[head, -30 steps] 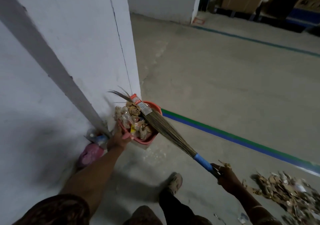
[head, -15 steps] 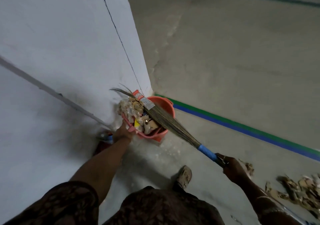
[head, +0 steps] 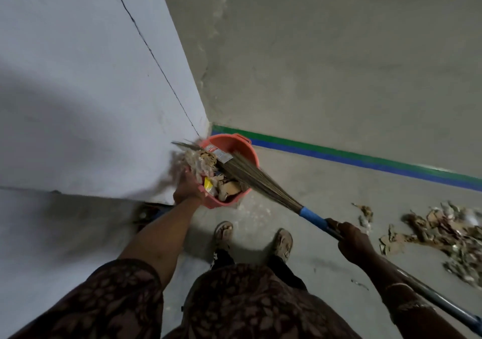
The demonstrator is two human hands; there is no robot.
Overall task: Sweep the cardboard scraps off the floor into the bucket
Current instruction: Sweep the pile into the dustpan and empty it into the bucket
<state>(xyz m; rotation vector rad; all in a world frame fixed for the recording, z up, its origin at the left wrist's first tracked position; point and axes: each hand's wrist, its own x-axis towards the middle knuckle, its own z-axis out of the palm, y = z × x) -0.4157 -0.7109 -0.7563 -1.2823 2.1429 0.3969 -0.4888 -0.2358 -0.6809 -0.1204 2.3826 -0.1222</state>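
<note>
Okay, head's dipped down over the last second, so I've now got both sandalled feet point(head: 283, 242) in view just on the near side of the red plastic bucket point(head: 236, 144). The bucket is where it was, tucked against the corner of the white wall point(head: 91, 104), but more of its bare inner wall shows on the far side now. The load of cardboard scraps and wrappers point(head: 224, 186) has bunched toward the near rim.

Left hand point(head: 188, 188) is on that near rim, fingers curled over it, holding the bucket tipped. It's motion-blurred there, and some pale scraps right above the knuckles are smeared too, so I can't say whether those are inside or spilling over the edge. Right hand point(head: 352, 243) is wrapped tight round the grass broom point(head: 251, 175) just behind its blue binding, with the bristles laid straight across the bucket's mouth and their tips poking out past the wall-side rim.

My read: this batch is in, and the broom is packing it down or raking it off the bristles. We're not done, though. A big loose pile of cardboard scraps point(head: 443, 234) lies on the concrete floor point(head: 339, 65) well to the right of the bucket, on the near side of the green-and-blue floor stripe point(head: 365, 158). The bucket looks fairly full, which I'd watch.
</note>
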